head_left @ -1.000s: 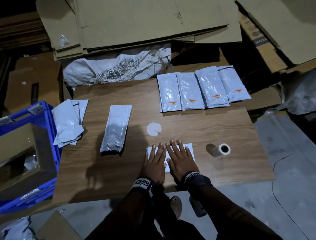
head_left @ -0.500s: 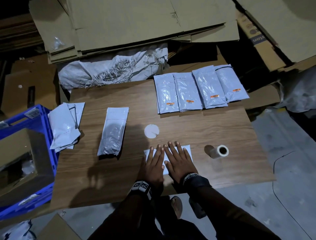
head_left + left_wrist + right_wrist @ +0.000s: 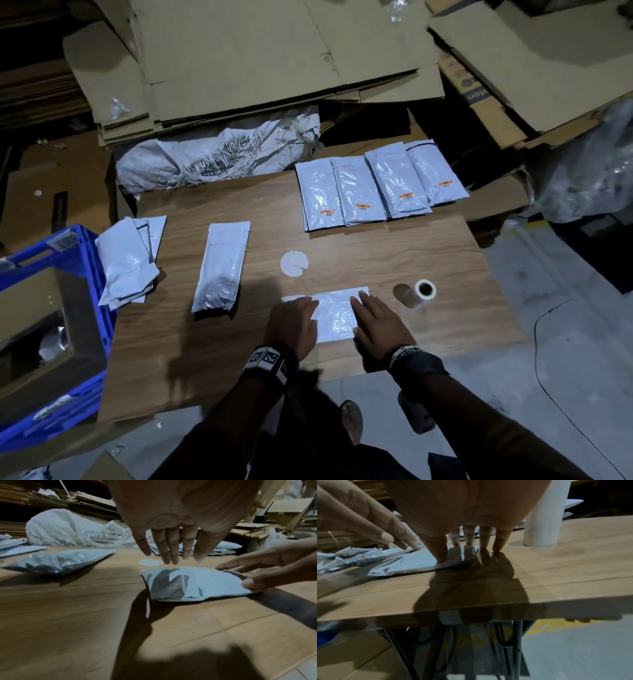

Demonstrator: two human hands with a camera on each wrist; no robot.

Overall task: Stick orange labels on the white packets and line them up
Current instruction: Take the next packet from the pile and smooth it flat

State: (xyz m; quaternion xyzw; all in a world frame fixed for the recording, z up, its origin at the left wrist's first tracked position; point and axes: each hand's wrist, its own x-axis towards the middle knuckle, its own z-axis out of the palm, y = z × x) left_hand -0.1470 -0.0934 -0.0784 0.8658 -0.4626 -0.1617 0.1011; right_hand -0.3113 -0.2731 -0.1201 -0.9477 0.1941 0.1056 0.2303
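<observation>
A white packet (image 3: 334, 317) lies crosswise near the table's front edge. My left hand (image 3: 298, 313) lies flat over its left end with straight fingers, and in the left wrist view those fingers (image 3: 169, 555) reach past the packet (image 3: 193, 584). My right hand (image 3: 368, 308) presses flat on the right end, its thumb (image 3: 441, 555) on the packet (image 3: 412, 565). Several packets with orange labels (image 3: 380, 186) lie in a row at the back right. One unlabelled packet (image 3: 222, 265) lies to the left. A label roll (image 3: 420, 291) stands right of my hands.
A white round disc (image 3: 294, 263) lies on the wooden table (image 3: 394, 253) beyond the packet. A loose pile of white packets (image 3: 128, 260) overhangs the left edge above a blue crate (image 3: 85, 308). A woven sack (image 3: 212, 157) and flattened cardboard (image 3: 274, 61) lie behind.
Both hands lay side by side on the middle of the packet. They have slid apart, the left hand toward its left end and the right hand toward its right end.
</observation>
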